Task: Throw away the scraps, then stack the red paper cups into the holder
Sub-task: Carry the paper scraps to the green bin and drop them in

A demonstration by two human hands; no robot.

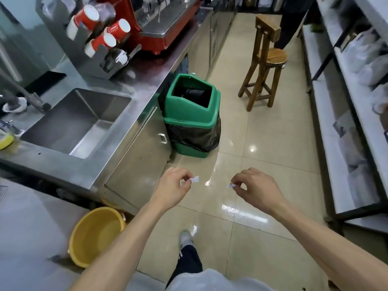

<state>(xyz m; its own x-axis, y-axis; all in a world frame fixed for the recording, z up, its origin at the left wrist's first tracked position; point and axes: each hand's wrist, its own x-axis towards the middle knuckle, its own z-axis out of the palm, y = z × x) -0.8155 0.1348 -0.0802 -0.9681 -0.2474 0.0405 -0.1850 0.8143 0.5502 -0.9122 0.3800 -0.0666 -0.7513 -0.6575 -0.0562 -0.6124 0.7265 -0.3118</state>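
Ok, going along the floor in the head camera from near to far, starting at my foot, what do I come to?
Shoe → left hand and right hand, each pinching a white scrap → green trash bin with a black liner → wooden bar stool.

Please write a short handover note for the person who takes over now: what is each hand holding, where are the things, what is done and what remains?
Left hand: pinched shut on a small white scrap.
Right hand: pinched shut on another white scrap.
Both hands are out over the floor, short of the green bin, which stands open-topped beside the steel counter.
Red paper cups already sit in the metal holder on the counter, near the red coffee machine.
Done: scraps picked up.
Left: drop both scraps in the bin, then stack the cups. No loose cups are in view.
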